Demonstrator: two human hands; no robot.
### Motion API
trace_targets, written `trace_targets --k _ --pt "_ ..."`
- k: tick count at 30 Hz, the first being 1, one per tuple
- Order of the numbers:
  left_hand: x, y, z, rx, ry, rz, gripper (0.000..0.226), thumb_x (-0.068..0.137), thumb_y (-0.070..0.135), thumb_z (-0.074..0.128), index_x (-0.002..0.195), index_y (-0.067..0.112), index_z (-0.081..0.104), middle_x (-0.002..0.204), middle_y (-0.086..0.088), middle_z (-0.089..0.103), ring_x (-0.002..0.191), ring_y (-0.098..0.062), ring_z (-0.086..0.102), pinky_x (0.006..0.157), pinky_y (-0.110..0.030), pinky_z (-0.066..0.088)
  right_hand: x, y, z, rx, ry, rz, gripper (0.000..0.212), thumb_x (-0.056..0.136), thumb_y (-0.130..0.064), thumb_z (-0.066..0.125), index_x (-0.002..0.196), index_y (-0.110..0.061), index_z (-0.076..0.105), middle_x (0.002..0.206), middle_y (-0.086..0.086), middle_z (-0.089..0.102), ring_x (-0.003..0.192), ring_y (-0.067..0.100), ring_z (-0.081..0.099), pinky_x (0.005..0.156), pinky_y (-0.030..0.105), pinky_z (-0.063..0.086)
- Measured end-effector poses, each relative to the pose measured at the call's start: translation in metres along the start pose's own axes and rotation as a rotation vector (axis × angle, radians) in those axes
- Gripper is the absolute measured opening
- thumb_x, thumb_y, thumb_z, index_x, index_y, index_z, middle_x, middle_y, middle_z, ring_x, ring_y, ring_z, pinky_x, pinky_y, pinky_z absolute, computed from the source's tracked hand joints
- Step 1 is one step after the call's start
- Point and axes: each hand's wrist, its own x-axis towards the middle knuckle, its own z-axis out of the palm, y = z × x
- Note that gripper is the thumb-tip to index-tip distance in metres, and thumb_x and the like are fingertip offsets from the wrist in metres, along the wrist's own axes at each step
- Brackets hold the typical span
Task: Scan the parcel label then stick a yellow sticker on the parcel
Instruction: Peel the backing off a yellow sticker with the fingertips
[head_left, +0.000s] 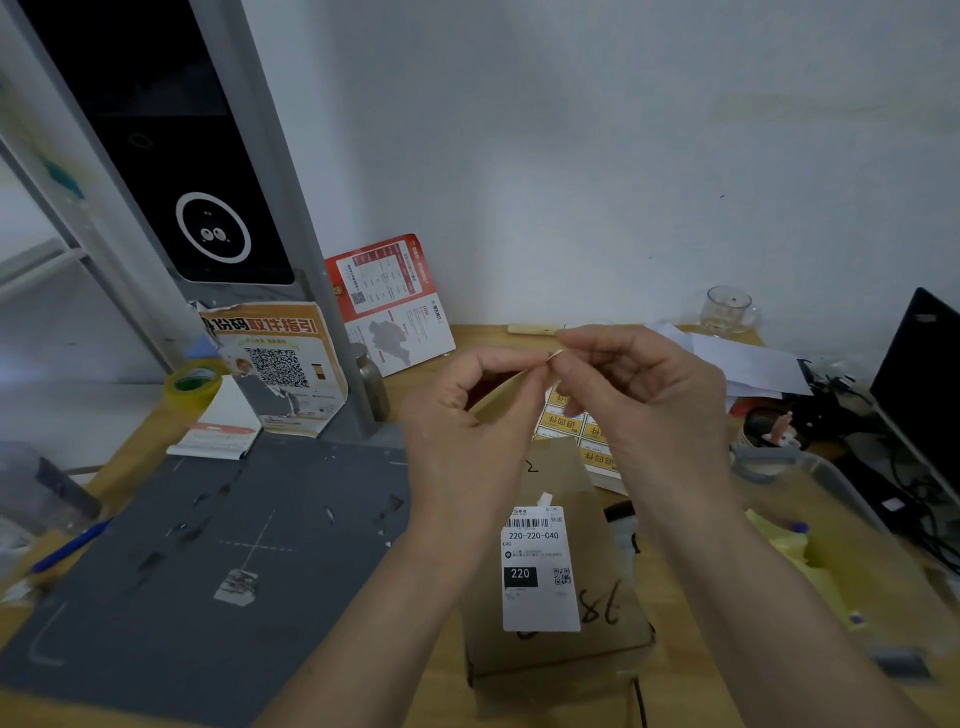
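A brown cardboard parcel (561, 644) lies on the wooden desk in front of me, with a white shipping label (537, 569) on top. Above it, both hands meet at their fingertips. My left hand (467, 415) and my right hand (644, 395) pinch a small yellow sticker (554, 356) between them, seen almost edge-on. A sheet of yellow stickers (576, 426) lies on the desk behind the parcel, partly hidden by my hands.
A dark grey mat (208, 561) covers the desk's left part below a black scanner column (171, 156). A tape roll (193, 384), leaflets and a blue pen (67, 551) sit left. A glass cup (724, 309), papers, cables and a laptop (919, 384) crowd the right.
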Motion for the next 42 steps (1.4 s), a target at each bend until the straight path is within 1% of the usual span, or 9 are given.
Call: trace_targets --k 6,11,15,20,25,31,35,39,42 --pt "0.006 0.003 -0.003 0.016 -0.016 -0.058 0.035 0.077 0.004 0.074 0.107 0.018 0.064 0.080 0.010 0.074 0.084 -0.004 0.069 0.075 -0.012 0.051 0.005 0.002 -0.005 -0.155 -0.038 -0.085 0.018 0.074 -0.013 0.076 0.071 -0.030 0.072 0.079 0.005 0.067 0.070 0.012 0.061 0.065 0.022 0.050" --pt "0.005 0.002 -0.004 0.302 0.216 0.048 0.057 0.070 0.011 0.082 0.113 0.031 0.051 0.121 0.003 0.047 0.115 -0.010 0.047 0.078 0.003 0.039 0.007 0.001 -0.006 -0.087 0.029 0.008 0.013 0.077 -0.013 0.074 0.071 -0.024 0.070 0.066 -0.009 0.066 0.059 0.002 0.054 0.057 0.015 0.044" --pt "-0.004 -0.002 0.003 0.347 0.073 0.187 0.042 0.072 0.010 0.079 0.105 0.029 0.059 0.103 0.013 0.047 0.087 0.000 0.052 0.070 -0.008 0.044 0.008 0.005 -0.002 0.028 0.101 0.107 0.015 0.082 -0.009 0.068 0.069 -0.016 0.065 0.058 -0.011 0.061 0.055 0.003 0.050 0.058 0.017 0.045" --pt "-0.005 -0.006 0.011 0.182 -0.084 0.039 0.029 0.083 0.009 0.071 0.108 0.023 0.069 0.099 0.007 0.067 0.088 -0.010 0.067 0.072 -0.021 0.055 0.003 0.007 0.005 0.088 0.062 0.145 0.016 0.086 -0.013 0.064 0.073 -0.004 0.066 0.064 0.008 0.063 0.064 0.021 0.060 0.062 0.027 0.053" --pt "-0.002 -0.001 0.007 -0.030 -0.069 -0.071 0.024 0.083 0.001 0.068 0.097 0.020 0.073 0.087 0.007 0.075 0.080 -0.002 0.070 0.068 -0.009 0.051 0.001 0.009 0.006 0.056 0.054 0.141 0.017 0.088 -0.015 0.063 0.078 -0.003 0.071 0.078 0.021 0.071 0.079 0.043 0.066 0.073 0.047 0.056" --pt "-0.002 -0.001 0.004 -0.105 -0.069 -0.093 0.027 0.082 -0.002 0.067 0.090 0.022 0.074 0.081 0.014 0.075 0.081 -0.002 0.071 0.070 -0.012 0.053 -0.001 0.006 0.006 0.188 0.051 0.149 0.009 0.086 -0.011 0.064 0.081 -0.004 0.067 0.074 0.012 0.070 0.068 0.025 0.067 0.062 0.027 0.055" --pt "-0.003 -0.003 0.000 -0.053 -0.084 -0.025 0.021 0.086 0.000 0.064 0.099 0.012 0.074 0.096 -0.003 0.075 0.092 -0.015 0.071 0.079 -0.031 0.058 -0.002 0.003 0.005 0.239 0.018 0.124 0.008 0.076 -0.009 0.071 0.081 -0.006 0.066 0.068 0.004 0.070 0.063 0.014 0.066 0.060 0.021 0.052" --pt "-0.005 -0.001 -0.001 -0.030 -0.054 0.024 0.024 0.084 -0.002 0.065 0.097 0.017 0.072 0.094 -0.001 0.069 0.088 -0.002 0.066 0.074 -0.014 0.052 -0.002 0.002 0.005 0.287 -0.002 0.102 0.018 0.065 -0.018 0.075 0.078 -0.006 0.068 0.071 0.011 0.070 0.065 0.023 0.065 0.063 0.030 0.055" --pt "-0.006 0.002 0.000 -0.075 -0.057 0.020 0.024 0.082 -0.004 0.065 0.097 0.012 0.072 0.092 -0.004 0.071 0.083 -0.001 0.067 0.070 -0.010 0.051 -0.002 0.002 0.005 0.307 0.008 0.085 0.014 0.062 -0.019 0.075 0.072 -0.011 0.071 0.069 0.010 0.070 0.062 0.023 0.063 0.062 0.031 0.055"
